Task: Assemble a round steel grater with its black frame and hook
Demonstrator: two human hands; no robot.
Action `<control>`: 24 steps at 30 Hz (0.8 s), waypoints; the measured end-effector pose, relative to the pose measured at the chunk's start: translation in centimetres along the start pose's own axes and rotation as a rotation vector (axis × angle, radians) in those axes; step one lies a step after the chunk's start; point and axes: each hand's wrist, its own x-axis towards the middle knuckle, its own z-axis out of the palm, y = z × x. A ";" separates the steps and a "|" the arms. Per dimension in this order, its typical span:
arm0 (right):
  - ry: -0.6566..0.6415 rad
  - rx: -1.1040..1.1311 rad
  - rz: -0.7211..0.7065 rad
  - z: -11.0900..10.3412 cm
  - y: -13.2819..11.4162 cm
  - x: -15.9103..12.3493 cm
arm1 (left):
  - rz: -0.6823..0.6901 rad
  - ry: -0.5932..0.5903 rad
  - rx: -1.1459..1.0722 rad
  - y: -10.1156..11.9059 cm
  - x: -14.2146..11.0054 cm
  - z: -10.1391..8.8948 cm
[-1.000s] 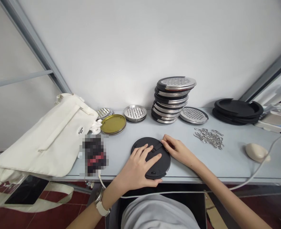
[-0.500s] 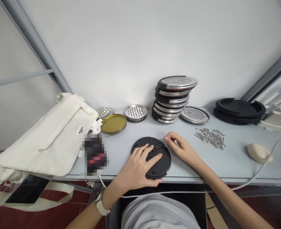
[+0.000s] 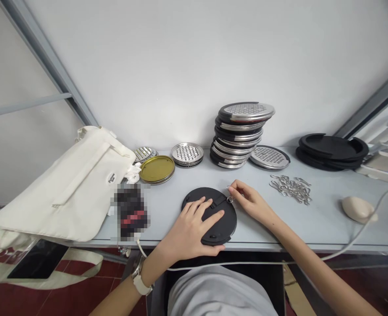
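Note:
A round black disc (image 3: 225, 226) lies near the front edge of the table, a short black strap (image 3: 217, 202) across its upper side. My left hand (image 3: 197, 226) rests on the disc with fingers spread, pressing it down. At the strap's end, by the disc's right rim, a small shiny metal clip (image 3: 230, 199) shows. My right hand (image 3: 251, 202) pinches this clip between thumb and fingertips; part of it is hidden by the fingers. To the right of that hand lies a loose pile of metal clips (image 3: 292, 189).
Behind stand a leaning stack of grater discs (image 3: 238, 140), a single perforated disc (image 3: 270, 157), small grater plates (image 3: 187, 153), gold lids (image 3: 157, 169) and black round trays (image 3: 334, 149). A cream bag (image 3: 65, 188) is at left. A white mouse (image 3: 357, 209) and cable (image 3: 342, 252) are at right.
My right fingertips have shifted slightly up, and more of the metal clip shows below them. My left hand stays on the disc.

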 end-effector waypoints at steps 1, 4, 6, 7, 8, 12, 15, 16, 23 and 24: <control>-0.002 0.020 -0.001 -0.1 -0.2 0.0 | 0.001 0.000 0.000 0.0 0.0 0.0; -0.044 0.091 0.019 -0.4 -0.6 -0.1 | 0.000 0.004 0.000 0.0 0.0 0.0; -0.067 0.100 0.032 -0.4 -0.6 -0.2 | 0.001 0.008 -0.001 0.0 -0.1 0.0; -0.077 0.092 0.037 -0.3 -0.5 -0.1 | 0.001 0.009 -0.001 0.0 -0.1 0.1; -0.086 0.076 0.042 -0.2 -0.4 -0.1 | 0.002 0.010 -0.002 0.0 -0.1 0.1; -0.114 -0.038 0.037 0.3 0.2 0.0 | 0.000 0.007 -0.001 -0.1 -0.1 0.1; -0.128 -0.121 0.014 0.5 0.4 0.0 | 0.003 0.004 0.001 -0.1 -0.1 0.2; -0.135 -0.147 0.012 0.5 0.4 0.0 | 0.004 0.007 0.002 -0.1 -0.1 0.2; -0.165 -0.238 0.001 0.5 0.4 0.2 | 0.007 0.014 0.002 -0.1 -0.1 0.1; -0.166 -0.247 -0.002 0.5 0.4 0.2 | 0.009 0.014 0.003 -0.1 -0.1 0.1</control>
